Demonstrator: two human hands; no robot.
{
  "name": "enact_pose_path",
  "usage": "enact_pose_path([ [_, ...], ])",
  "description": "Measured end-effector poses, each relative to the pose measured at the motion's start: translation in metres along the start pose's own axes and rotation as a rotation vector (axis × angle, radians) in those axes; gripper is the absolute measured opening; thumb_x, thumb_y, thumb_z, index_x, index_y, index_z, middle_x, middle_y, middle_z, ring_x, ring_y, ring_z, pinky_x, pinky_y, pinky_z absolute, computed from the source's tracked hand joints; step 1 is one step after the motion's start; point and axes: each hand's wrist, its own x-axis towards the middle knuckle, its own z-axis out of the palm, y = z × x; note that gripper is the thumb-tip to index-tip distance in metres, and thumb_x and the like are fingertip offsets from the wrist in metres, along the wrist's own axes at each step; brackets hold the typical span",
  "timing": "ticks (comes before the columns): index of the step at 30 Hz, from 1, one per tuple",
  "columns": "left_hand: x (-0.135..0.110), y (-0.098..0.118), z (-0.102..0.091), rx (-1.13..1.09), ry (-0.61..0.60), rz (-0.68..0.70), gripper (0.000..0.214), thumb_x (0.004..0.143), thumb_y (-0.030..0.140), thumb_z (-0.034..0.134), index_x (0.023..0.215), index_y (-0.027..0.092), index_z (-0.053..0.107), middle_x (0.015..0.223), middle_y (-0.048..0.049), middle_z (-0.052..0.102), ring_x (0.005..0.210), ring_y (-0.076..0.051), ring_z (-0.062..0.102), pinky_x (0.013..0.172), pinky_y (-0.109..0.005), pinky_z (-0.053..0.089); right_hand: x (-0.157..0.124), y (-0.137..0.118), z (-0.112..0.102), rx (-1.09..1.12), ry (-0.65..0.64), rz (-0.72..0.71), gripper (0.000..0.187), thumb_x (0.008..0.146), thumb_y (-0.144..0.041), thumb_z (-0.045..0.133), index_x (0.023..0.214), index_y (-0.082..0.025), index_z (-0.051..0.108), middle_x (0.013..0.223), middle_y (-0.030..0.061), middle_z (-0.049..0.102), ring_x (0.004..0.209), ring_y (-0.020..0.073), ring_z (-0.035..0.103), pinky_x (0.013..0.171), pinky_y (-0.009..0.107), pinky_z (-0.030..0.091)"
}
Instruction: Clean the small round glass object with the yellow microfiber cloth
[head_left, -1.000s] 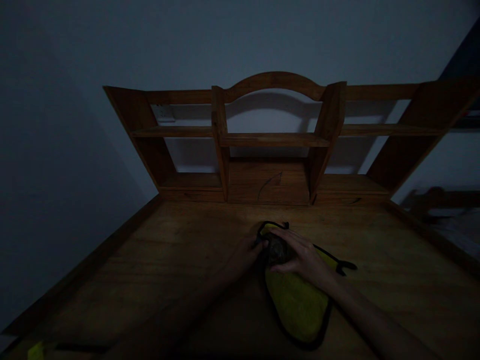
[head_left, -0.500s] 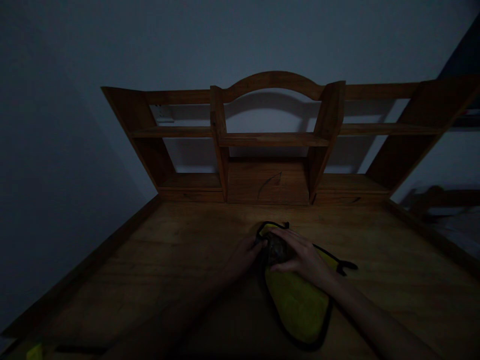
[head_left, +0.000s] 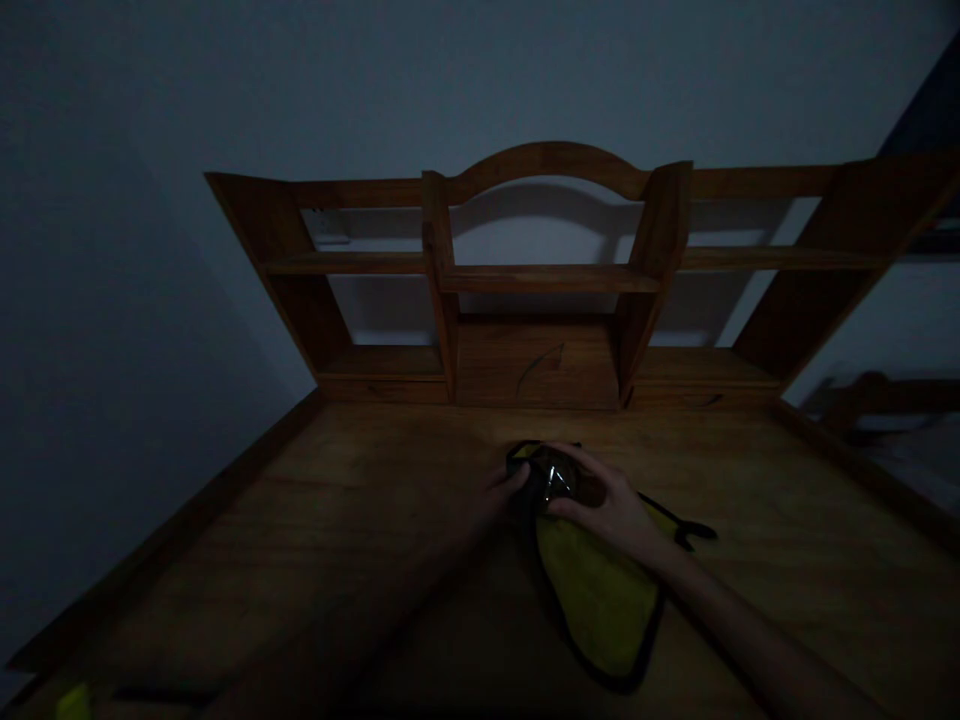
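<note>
My right hand [head_left: 604, 505] curls around a dark, shiny, rounded object [head_left: 559, 482] with bright glints, its thumb below and fingers above. My left hand [head_left: 504, 492] is closed at the object's left side, with its thumb on a dark patch by the black edging; what it pinches is unclear in the dim light. Beneath both hands lies a yellow cloth piece [head_left: 600, 590] with black edging, narrowing toward the front. A black strap end [head_left: 697, 530] sticks out from its right side.
The wooden desktop [head_left: 360, 500] has a raised rim on its left and right. At the back stands a wooden shelf unit [head_left: 547, 280] against the wall. A small yellow item [head_left: 73, 703] shows at the lower left corner. The room is dark.
The dark object has been turned and now shows bright glints. My left hand has shifted slightly up and left, and the cloth's front end has moved slightly.
</note>
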Motion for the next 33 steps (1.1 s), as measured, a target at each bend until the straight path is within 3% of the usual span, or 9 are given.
enact_pose_path([
  [6, -0.001, 0.004, 0.006, -0.092, 0.001, -0.037, 0.051, 0.082, 0.049, 0.061, 0.119, 0.013, 0.058, 0.118, -0.0168, 0.061, 0.102, -0.030, 0.062, 0.086, -0.040, 0.049, -0.001, -0.004, -0.001, 0.093, -0.014, 0.035, 0.056, 0.080, -0.036, 0.070, 0.131, -0.029, 0.048, 0.127, 0.0027, 0.055, 0.116, 0.0218, 0.052, 0.100, 0.035, 0.042],
  [22, 0.011, -0.007, -0.007, -0.147, -0.022, -0.076, 0.044, 0.078, 0.039, 0.069, 0.112, 0.012, 0.061, 0.115, -0.0164, 0.063, 0.099, -0.028, 0.063, 0.088, -0.042, 0.048, 0.000, -0.003, -0.001, 0.279, -0.080, 0.073, 0.052, 0.083, -0.035, 0.067, 0.130, -0.027, 0.047, 0.128, 0.0042, 0.053, 0.117, 0.0218, 0.051, 0.100, 0.035, 0.042],
  [33, 0.005, 0.005, 0.001, -0.154, -0.030, -0.063, 0.043, 0.067, 0.019, 0.071, 0.109, 0.012, 0.063, 0.105, -0.0121, 0.067, 0.091, -0.026, 0.064, 0.082, -0.036, 0.049, 0.000, 0.005, 0.003, 0.135, -0.030, 0.072, 0.055, 0.080, -0.038, 0.069, 0.130, -0.027, 0.048, 0.126, 0.0051, 0.055, 0.114, 0.0235, 0.053, 0.099, 0.038, 0.043],
])
